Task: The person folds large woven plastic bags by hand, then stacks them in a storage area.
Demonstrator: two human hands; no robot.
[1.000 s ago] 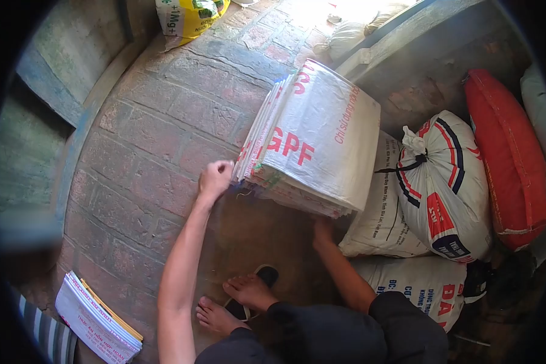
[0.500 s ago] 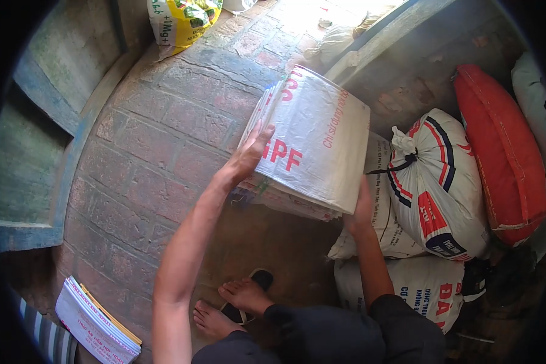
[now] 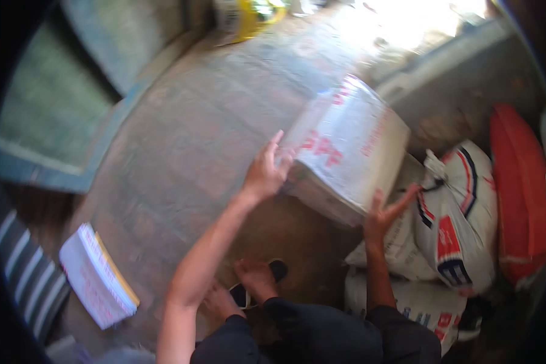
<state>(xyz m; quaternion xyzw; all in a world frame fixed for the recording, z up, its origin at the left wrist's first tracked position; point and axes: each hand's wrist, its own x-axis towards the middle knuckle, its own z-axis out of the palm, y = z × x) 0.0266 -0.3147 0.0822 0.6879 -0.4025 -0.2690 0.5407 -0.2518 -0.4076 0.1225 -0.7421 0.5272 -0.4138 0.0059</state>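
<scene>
A thick stack of folded white woven sacks with red lettering stands in front of me, tilted in the view. My left hand is at its left side with the fingers stretched and apart; whether the fingertips still touch it is blurred. By the near right corner of the stack is my right hand, thumb and fingers spread, gripping nothing. A smaller folded sack bundle with a yellow layer lies on the floor at the lower left.
Filled tied sacks and a red sack crowd the right side. A blue-green wooden door stands left, beside a brick floor. A yellow bag is at the top. Striped material lies lower left.
Both hands have loosened from the sack stack, their fingers now spread. The view has swung, so the stack and surroundings appear shifted right and lower, with motion blur.
</scene>
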